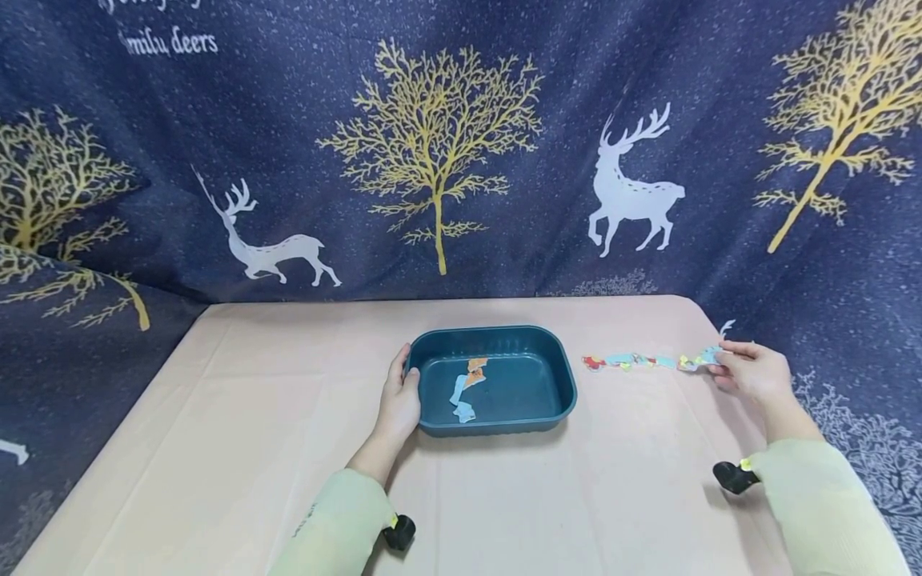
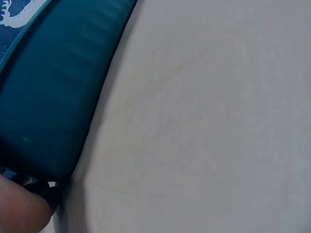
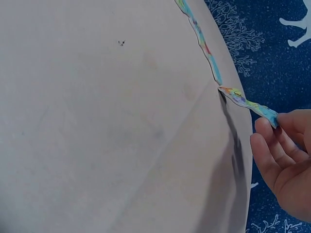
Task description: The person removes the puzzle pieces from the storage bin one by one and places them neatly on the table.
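Observation:
A dark teal rectangular basin (image 1: 497, 426) stands on the table, with torn scraps of orange paper (image 1: 475, 368) and pale blue paper (image 1: 464, 411) inside. My left hand (image 1: 399, 396) grips its left side, thumb at the rim. In the left wrist view only part of that hand shows, under the basin's wall (image 2: 63, 97). Off to the right, my right hand (image 1: 752, 372) pinches the end of a colourful torn paper strip (image 3: 252, 104), lifted off the table. Its lower end meets another strip length (image 3: 206, 51) lying on the table; whether they are joined I cannot tell.
A pale pink cloth covers the table (image 1: 238, 448), whose right edge runs close to my right hand. Behind it hangs a dark blue curtain (image 1: 504, 232) printed with deer and trees. Black wrist devices (image 1: 735, 477) sit below both forearms.

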